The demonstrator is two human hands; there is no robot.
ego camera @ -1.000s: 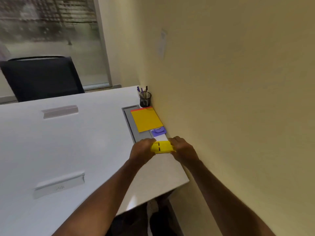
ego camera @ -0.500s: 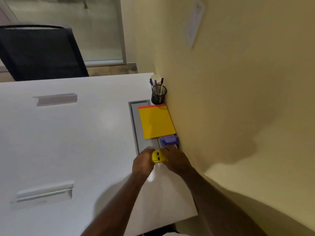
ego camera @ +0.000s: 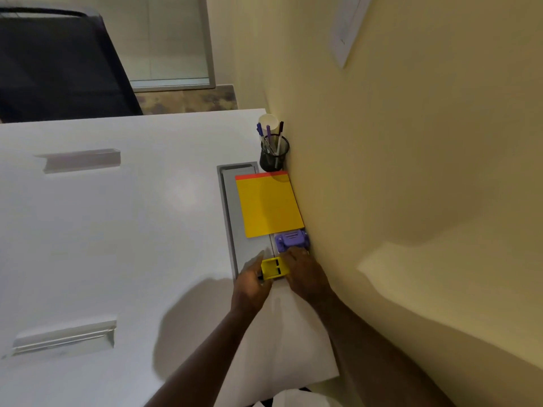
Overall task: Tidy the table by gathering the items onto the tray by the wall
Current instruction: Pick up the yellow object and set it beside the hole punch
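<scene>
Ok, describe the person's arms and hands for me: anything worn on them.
Both forearms are bare as far as the view shows: no sleeves, gloves or watch visible. The left hand and right hand show no rings that I can make out, though the picture is a bit soft.

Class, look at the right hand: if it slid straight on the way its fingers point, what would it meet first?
Probably the purple stapler, lying just beyond the right hand on the grey tray; the depth is hard to judge.

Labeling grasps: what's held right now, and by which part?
Yellow block, held by its two opposite ends between left hand and right hand, over the tray.
</scene>
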